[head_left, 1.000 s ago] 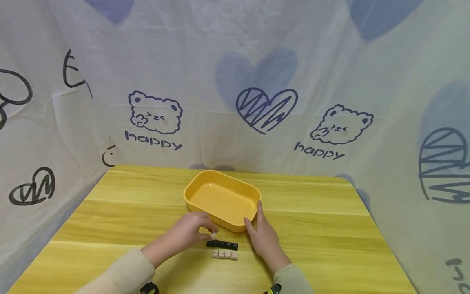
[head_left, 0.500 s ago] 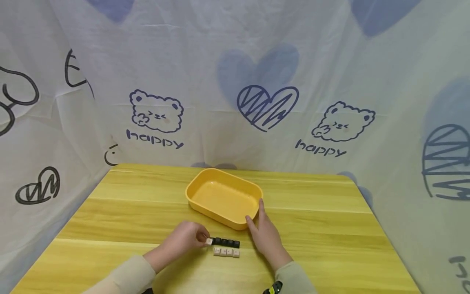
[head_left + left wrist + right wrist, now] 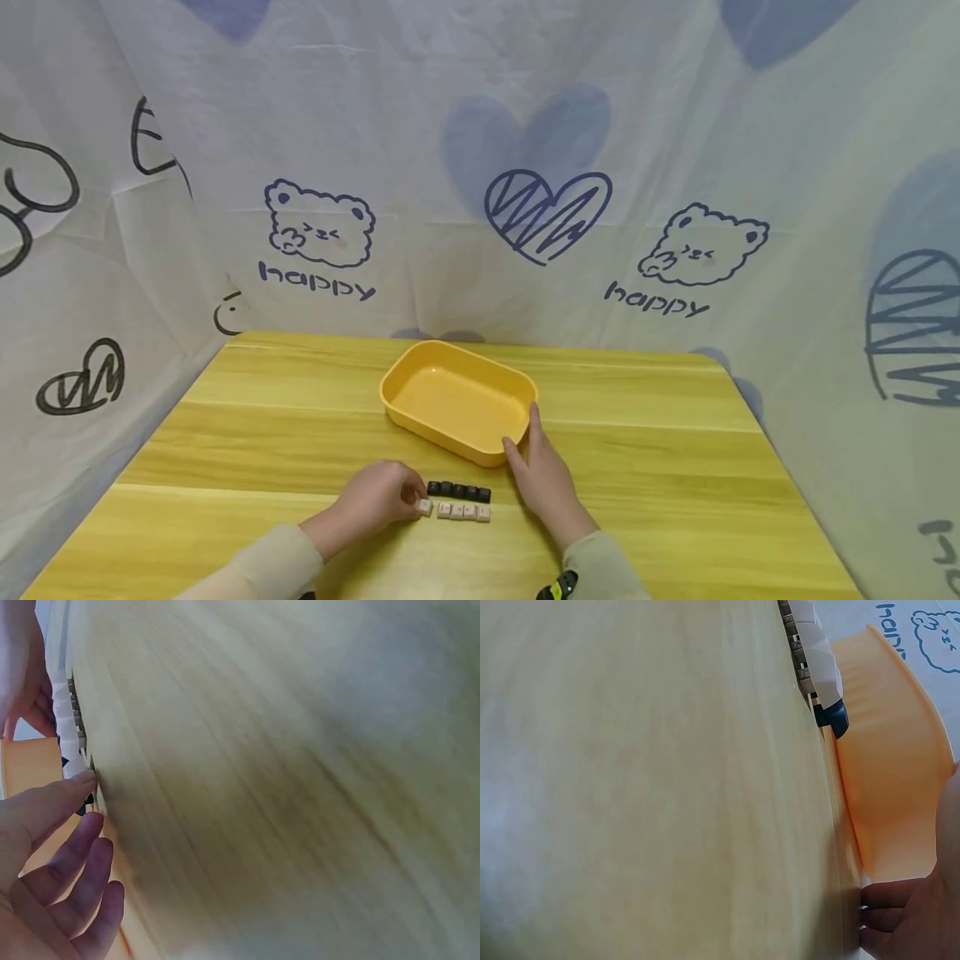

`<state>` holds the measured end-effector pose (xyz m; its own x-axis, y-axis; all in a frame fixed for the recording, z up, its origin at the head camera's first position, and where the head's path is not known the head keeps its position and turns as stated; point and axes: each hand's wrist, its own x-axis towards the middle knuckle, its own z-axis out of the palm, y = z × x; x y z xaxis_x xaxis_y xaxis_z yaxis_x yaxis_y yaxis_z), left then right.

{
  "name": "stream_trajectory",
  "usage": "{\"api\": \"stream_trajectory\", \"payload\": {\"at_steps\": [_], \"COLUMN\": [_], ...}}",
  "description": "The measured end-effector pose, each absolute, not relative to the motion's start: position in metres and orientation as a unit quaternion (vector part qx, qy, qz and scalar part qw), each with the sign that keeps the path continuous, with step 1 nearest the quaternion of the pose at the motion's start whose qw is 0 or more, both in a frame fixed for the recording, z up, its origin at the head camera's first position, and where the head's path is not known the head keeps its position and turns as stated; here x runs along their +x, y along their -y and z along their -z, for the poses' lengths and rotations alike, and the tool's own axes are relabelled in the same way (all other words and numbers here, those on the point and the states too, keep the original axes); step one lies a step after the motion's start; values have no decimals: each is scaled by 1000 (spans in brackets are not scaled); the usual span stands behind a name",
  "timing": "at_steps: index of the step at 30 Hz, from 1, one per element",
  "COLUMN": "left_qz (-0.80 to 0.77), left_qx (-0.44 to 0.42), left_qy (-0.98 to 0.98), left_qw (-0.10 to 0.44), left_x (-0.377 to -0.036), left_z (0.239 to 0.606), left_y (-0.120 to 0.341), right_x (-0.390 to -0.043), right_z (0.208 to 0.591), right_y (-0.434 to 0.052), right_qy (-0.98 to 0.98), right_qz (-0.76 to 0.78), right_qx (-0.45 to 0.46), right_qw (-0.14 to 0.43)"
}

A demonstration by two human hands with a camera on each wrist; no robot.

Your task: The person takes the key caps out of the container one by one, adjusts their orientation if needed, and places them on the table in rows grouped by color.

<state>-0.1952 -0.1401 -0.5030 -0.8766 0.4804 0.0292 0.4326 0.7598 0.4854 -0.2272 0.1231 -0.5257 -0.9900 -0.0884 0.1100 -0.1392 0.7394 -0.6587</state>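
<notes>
A yellow plastic tray (image 3: 420, 373) stands empty on the wooden table (image 3: 660, 467). Just in front of it lie a row of black keycaps (image 3: 459, 492) and, nearer to me, a row of beige keycaps (image 3: 462, 511). My left hand (image 3: 414, 500) pinches one beige keycap (image 3: 424, 506) at the left end of the beige row. My right hand (image 3: 525, 437) rests on the table, with thumb and forefinger straight against the tray's near right corner. The right wrist view shows the tray's wall (image 3: 889, 772) and the keycap rows (image 3: 802, 660) edge-on. The left wrist view is blurred.
A white cloth printed with bears and hearts (image 3: 547, 217) walls the table at the back and on both sides. Bare wood stretches left (image 3: 247, 433) and right of the tray.
My left hand has brought the beige keycap from the left end of the black row toward me, down to the left end of the beige row. The right hand has stayed at the tray.
</notes>
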Motion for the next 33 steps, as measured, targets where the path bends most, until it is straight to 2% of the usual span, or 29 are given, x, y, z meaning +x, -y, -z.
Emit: {"api": "stream_trajectory", "payload": {"at_steps": [26,33], "left_qz": [-244,-252], "left_qx": [245,245], "left_qy": [-936,-935], "left_qw": [62,48], "left_x": [-195,-197], "left_z": [506,506], "left_y": [134,130], "right_x": [-224,-232], "right_z": [527,527], "right_y": [-123,-127], "right_qy": [929,932], "right_qz": [-364,-358], "right_qx": [57,52], "right_qw": [40,22]}}
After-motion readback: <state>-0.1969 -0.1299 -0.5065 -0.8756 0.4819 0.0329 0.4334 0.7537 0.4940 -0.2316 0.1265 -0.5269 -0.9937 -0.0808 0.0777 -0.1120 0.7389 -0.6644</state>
